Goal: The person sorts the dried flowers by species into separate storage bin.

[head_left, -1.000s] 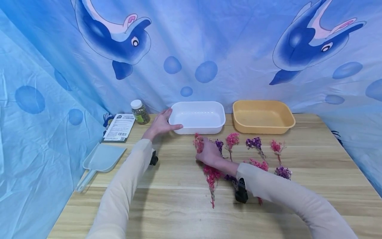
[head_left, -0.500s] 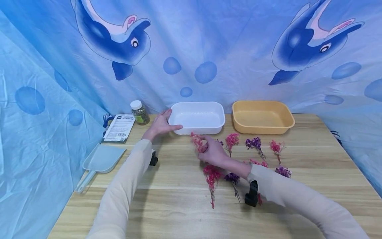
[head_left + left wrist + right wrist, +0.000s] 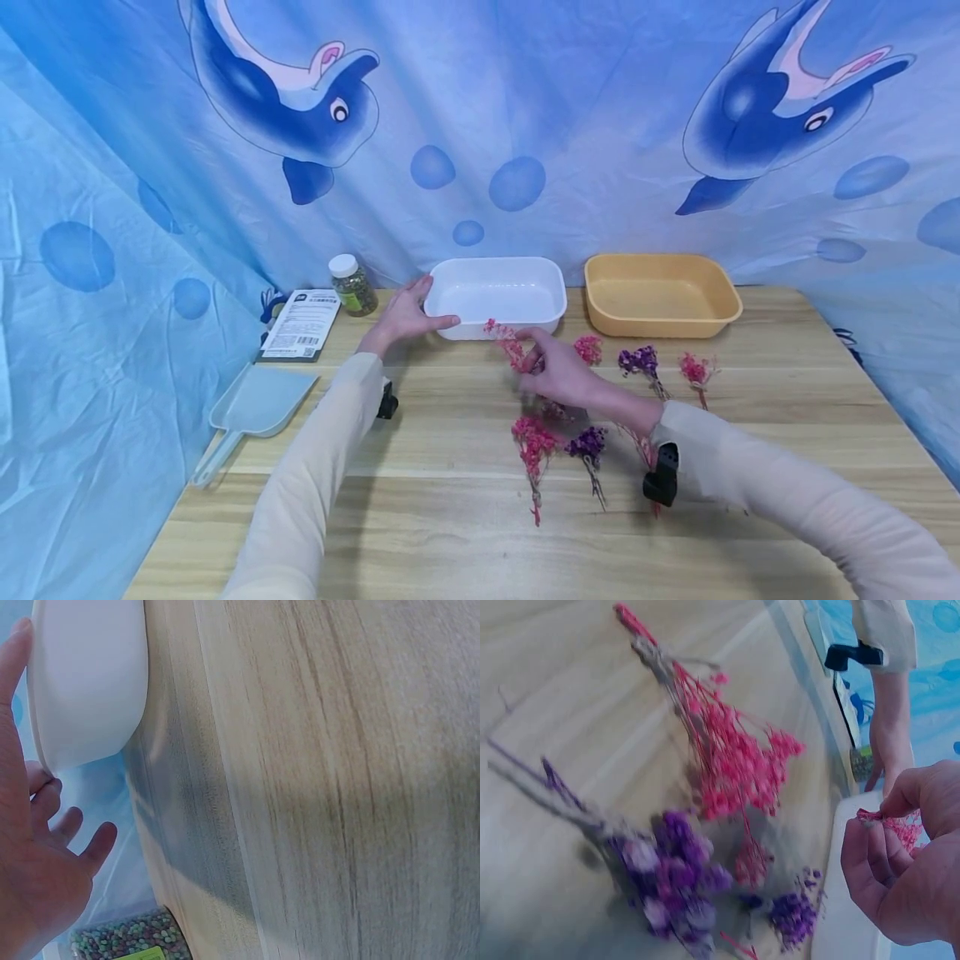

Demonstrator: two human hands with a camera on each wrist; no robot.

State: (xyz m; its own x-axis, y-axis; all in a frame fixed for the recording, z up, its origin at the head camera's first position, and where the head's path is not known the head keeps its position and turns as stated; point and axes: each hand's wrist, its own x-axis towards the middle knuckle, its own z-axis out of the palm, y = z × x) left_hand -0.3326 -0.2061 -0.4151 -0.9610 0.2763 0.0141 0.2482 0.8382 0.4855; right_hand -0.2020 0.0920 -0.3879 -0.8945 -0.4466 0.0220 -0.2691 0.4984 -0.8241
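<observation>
The right hand (image 3: 562, 371) pinches the stem of a pink dried-flower sprig (image 3: 510, 346) between thumb and fingertips, its other fingers bent inward; the blossoms stick out to the hand's left, overlapping the front of the white plastic basin in the head view, though whether they touch it I cannot tell. Just on the person's side of this hand, a pink bunch (image 3: 534, 442) and a purple bunch (image 3: 587, 442) lie side by side on the wood-grain table (image 3: 435, 542), with one more pink spray partly covered by the right wrist. Beyond the hand's fingers stands the white plastic basin (image 3: 480, 292). To the hand's right lie a purple cluster (image 3: 637, 358) and, farther, a small pink cluster (image 3: 696, 367); behind them sits the yellow-orange basin (image 3: 667, 325). At the white basin's left end, the left hand (image 3: 402, 315) grips it, thumb over the near rim, outer fingers loose. Left of that hand are a white-lidded jar (image 3: 354, 287), then a printed packet (image 3: 302, 321), and nearer the person a pale blue dustpan (image 3: 262, 400).
</observation>
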